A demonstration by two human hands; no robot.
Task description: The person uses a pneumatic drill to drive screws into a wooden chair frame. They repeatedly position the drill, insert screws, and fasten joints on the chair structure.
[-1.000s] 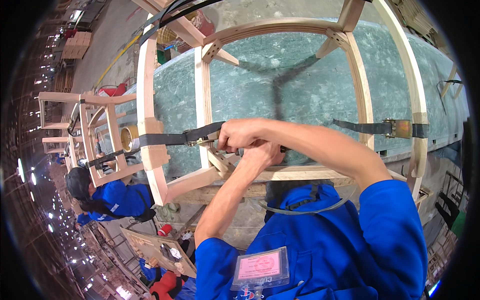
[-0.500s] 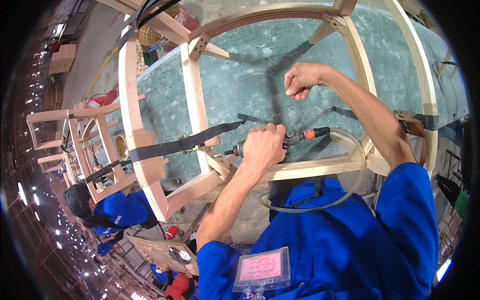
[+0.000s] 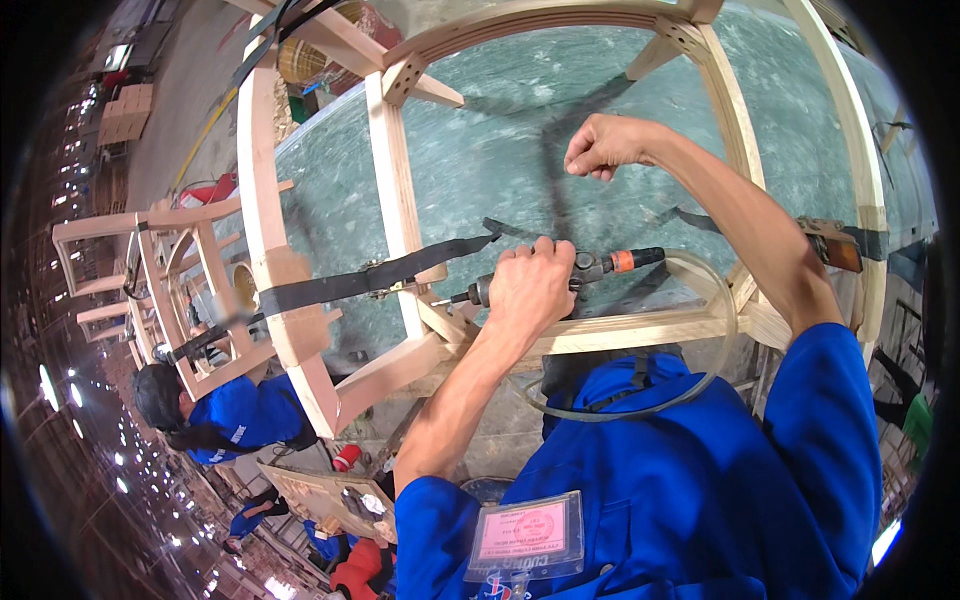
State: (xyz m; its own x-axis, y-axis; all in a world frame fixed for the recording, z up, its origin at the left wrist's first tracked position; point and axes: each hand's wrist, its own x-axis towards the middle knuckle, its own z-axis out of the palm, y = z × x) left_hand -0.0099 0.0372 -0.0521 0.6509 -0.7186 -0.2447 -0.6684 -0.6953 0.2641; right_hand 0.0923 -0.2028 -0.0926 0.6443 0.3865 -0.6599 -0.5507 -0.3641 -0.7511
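Pale, unpainted wood forms the chair-like frame (image 3: pixel 390 160) that stands on the green tabletop (image 3: pixel 490 155), its near rail (image 3: pixel 640 329) running just in front of the person. From where I stand, the left hand (image 3: pixel 533 285) is wrapped firmly around the body of a dark power tool (image 3: pixel 592 266), above that rail and inside the frame. The tool lies roughly level; its bit (image 3: pixel 442 301) points left, toward the frame's near left corner. An orange ring (image 3: pixel 623 261) marks its other end, from which a clear hose (image 3: pixel 733 300) loops down toward the person's waist.

The right hand (image 3: pixel 605 148) is raised over the tabletop, apart from the tool, fingers curled in; whether anything small sits within them I cannot tell.

A black strap (image 3: pixel 420 266) passes around the left outer post (image 3: pixel 262 170). Near the right outer post sits a metal buckle (image 3: pixel 835 247). Further left, a co-worker (image 3: pixel 240 410) in blue is beside a second frame (image 3: pixel 207 275).
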